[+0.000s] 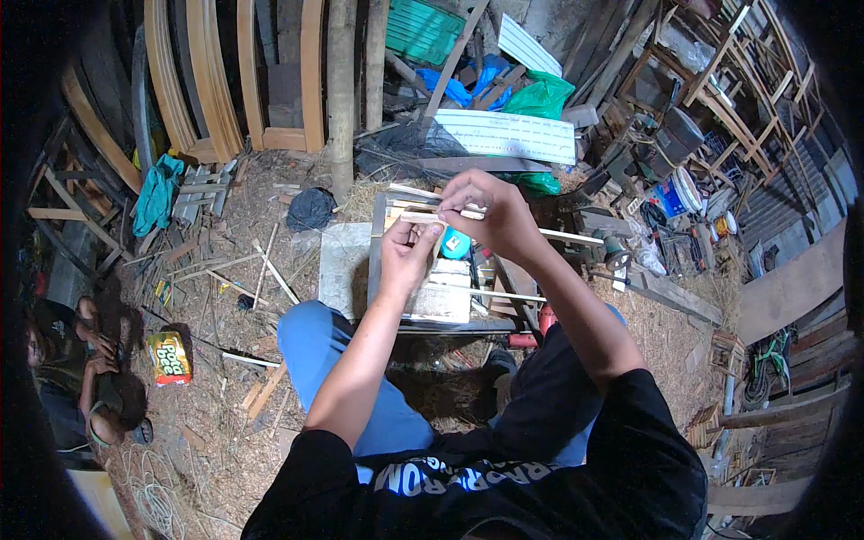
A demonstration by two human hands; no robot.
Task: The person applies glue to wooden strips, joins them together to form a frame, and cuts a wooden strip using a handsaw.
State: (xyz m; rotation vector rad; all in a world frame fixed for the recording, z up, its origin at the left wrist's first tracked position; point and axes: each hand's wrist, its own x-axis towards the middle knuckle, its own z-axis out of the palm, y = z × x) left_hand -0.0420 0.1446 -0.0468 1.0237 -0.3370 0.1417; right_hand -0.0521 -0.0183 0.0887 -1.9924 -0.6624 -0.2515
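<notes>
Over a low work table (373,283) in front of my knees, my left hand (410,256) is closed on a short, pale wooden strip (418,218). My right hand (490,211) reaches in from the right with curled fingers, pinching at the strip's right end. Whether its fingertips hold another small piece is too small to tell. Just below the hands sits a round teal object (455,243), partly hidden by my left hand. A pale, worn block (448,303) lies on the table nearer to me.
Long thin wooden sticks (571,237) jut out to the right of the table. Scraps and sticks litter the ground at left, near a yellow and red bag (169,358). Another person (90,369) sits at far left. A wooden post (342,99) stands beyond the table.
</notes>
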